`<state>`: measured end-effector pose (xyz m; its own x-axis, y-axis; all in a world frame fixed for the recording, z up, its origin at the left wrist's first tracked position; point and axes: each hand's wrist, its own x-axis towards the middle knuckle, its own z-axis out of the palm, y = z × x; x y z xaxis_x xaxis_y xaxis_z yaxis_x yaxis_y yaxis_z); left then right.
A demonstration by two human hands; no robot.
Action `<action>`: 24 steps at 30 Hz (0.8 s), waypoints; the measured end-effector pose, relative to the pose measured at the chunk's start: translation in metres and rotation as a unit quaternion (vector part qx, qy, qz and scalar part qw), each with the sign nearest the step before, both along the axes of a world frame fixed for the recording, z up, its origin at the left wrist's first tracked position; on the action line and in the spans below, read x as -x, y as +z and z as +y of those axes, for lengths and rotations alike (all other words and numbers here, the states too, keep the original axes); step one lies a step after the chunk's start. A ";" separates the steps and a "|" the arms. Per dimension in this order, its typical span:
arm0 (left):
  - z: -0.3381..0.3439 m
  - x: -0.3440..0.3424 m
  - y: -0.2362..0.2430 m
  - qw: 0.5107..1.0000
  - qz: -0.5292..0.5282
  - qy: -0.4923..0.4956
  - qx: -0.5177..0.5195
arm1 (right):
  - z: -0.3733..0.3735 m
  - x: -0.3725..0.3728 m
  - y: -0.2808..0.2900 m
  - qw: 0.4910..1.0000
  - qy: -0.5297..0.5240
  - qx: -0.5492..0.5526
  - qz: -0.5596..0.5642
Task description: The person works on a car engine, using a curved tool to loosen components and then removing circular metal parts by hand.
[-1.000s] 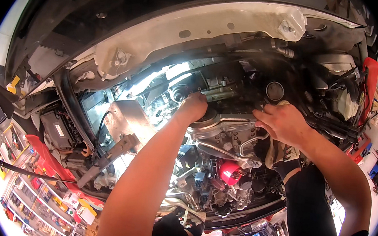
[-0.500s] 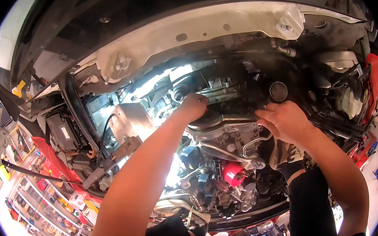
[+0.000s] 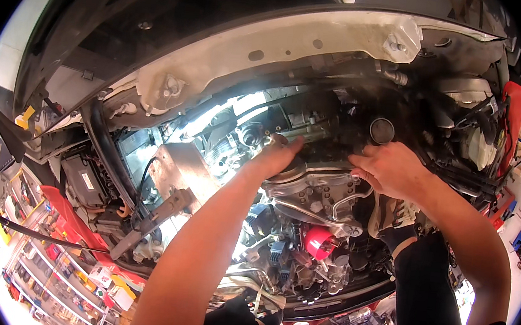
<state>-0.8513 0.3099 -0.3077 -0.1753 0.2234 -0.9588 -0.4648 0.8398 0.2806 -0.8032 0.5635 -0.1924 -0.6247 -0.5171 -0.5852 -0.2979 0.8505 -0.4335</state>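
Note:
An exposed car engine (image 3: 317,196) lies in front of me, with a long dark part (image 3: 327,150) along its far side. My left hand (image 3: 278,157) is at the left end of that part, thumb and a finger apart, the other fingertips partly hidden. Toward its right end, my right hand (image 3: 394,169) has its fingers curled and thumb drawn in. Whatever lies between those fingers is hidden. A round dark opening with a pale rim (image 3: 381,131) sits just beyond the right hand. Nearer me on the engine is a bright red round part (image 3: 320,242).
A bare metal panel (image 3: 179,164) and a strong light (image 3: 250,102) are left of the engine. Across the far side runs a pale metal crossmember (image 3: 271,47). A dark-sleeved arm (image 3: 427,285) also reaches in at lower right. Shelves (image 3: 55,274) stand at lower left.
My left hand has shifted a little to the right along the dark part, and its fist has loosened. The right hand has stayed nearly in place.

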 end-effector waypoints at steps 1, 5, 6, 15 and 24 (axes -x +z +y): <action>0.001 -0.001 0.002 0.999 -0.002 -0.033 -0.015 | 0.001 -0.002 -0.002 1.000 -0.003 0.006 0.012; -0.001 0.005 0.009 0.995 -0.028 -0.078 -0.052 | -0.002 -0.004 -0.004 1.000 0.002 0.007 0.030; 0.000 0.006 0.011 0.994 -0.038 -0.086 -0.059 | -0.001 -0.006 -0.006 0.999 0.003 0.014 0.038; -0.003 0.005 0.010 0.996 -0.035 -0.043 -0.070 | -0.003 -0.002 -0.001 0.998 -0.051 0.046 -0.004; -0.005 0.005 0.010 0.994 -0.072 -0.030 -0.081 | 0.001 -0.015 0.011 0.988 -0.147 0.049 0.029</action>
<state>-0.8562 0.3049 -0.2977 -0.0206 0.3833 -0.9234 -0.4611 0.8159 0.3490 -0.7882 0.5640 -0.1818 -0.7867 -0.3615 -0.5005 -0.0713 0.8584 -0.5080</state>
